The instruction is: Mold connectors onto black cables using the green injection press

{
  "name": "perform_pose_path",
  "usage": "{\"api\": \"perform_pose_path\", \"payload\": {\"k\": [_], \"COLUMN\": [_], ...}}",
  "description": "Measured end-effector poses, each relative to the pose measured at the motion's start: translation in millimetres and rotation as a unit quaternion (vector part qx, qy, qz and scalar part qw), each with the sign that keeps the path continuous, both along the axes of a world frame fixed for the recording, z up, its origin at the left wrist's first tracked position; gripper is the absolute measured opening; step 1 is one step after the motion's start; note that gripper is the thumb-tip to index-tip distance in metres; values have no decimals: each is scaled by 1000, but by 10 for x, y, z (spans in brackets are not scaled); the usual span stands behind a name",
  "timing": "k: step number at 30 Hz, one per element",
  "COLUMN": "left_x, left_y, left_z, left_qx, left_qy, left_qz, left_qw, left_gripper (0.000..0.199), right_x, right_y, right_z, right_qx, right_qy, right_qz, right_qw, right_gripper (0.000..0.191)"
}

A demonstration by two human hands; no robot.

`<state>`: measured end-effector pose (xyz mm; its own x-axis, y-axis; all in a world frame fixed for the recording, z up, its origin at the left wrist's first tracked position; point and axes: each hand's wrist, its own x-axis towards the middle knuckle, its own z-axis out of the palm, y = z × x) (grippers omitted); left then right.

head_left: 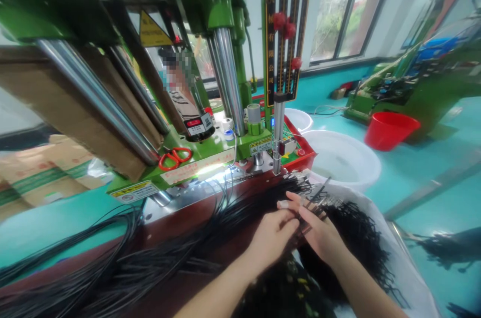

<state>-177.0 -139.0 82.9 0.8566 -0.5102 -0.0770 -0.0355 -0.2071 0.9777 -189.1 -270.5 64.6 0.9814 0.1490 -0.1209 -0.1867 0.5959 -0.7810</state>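
Observation:
My left hand (271, 236) and my right hand (320, 232) meet over the front edge of the machine table. Thin black cable ends (314, 204) are pinched in my right hand, fanning out past its fingers. The fingers of my left hand are curled against the same cable ends; one finger has a white wrap on it. A long bundle of black cables (248, 210) runs along the table to the left of my hands. Below and right of my hands, a heap of short black pieces (356, 230) fills a white sack (408, 270).
A green press machine (221, 157) with steel columns stands ahead. Orange-handled scissors (175, 159) lie on its bed. A red control box (306, 160) is at its right, with a white tub (343, 155) and a red bucket (391, 130) beyond. Cardboard boxes (48, 168) sit at left.

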Motion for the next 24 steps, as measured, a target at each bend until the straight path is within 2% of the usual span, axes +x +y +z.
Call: {"api": "perform_pose_path", "payload": {"k": [2, 7, 11, 14, 16, 20, 24], "left_x": [89, 237, 252, 272, 307, 359, 351], "left_y": [-71, -202, -396, -550, -600, -577, -529], "left_z": [69, 239, 439, 505, 462, 270, 188], "left_qx": [43, 102, 201, 255, 254, 166, 116], "left_qy": [-93, -184, -322, -382, -364, -263, -200], "left_qz": [24, 35, 17, 10, 6, -1, -19], "left_qw": [994, 977, 925, 888, 896, 950, 973], "left_gripper": [24, 30, 30, 28, 27, 26, 25], "right_x": [17, 65, 103, 114, 113, 97, 63], "right_y": [-27, -81, -58, -38, -46, -122, -209], "right_z": [8, -16, 5, 51, 72, 30, -62], "right_qx": [22, 75, 54, 34, 44, 85, 82], "right_qy": [-15, -32, -38, -43, -41, -55, -63], "right_qz": [-29, -72, -125, -148, -143, -145, -142], "right_qw": [999, 994, 990, 987, 988, 984, 984], "right_gripper": [31, 27, 34, 39, 37, 39, 40]}}
